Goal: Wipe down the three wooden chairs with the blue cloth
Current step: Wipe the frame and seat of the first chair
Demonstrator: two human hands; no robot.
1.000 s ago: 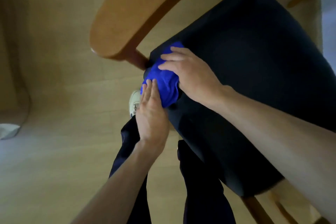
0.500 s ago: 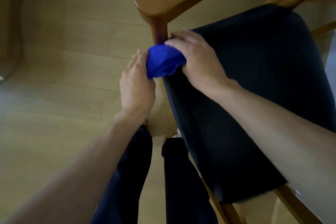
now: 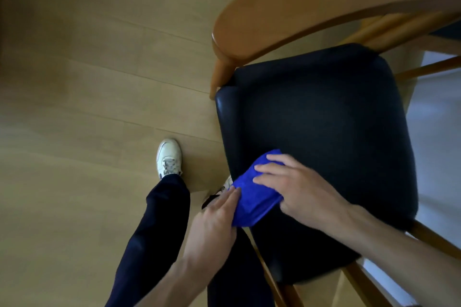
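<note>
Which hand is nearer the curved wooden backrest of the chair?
Right. The right hand lies on the blue cloth on the seat, below the backrest; the left hand touches the cloth's near edge, lower still.

Both our bare forearms reach in from the bottom edge and meet near the middle. Our right hand point(image 3: 296, 190) lies palm down, its fingers point(image 3: 270, 171) fairly straight and spread, pointing left, thumb tucked low on the near side. Our left hand point(image 3: 214, 219) comes up from below, back of the hand toward us, its fingers point(image 3: 228, 198) held close together and nearly straight, tips angled up and right, close to the right hand's thumb. Both wrists are roughly straight.
</note>
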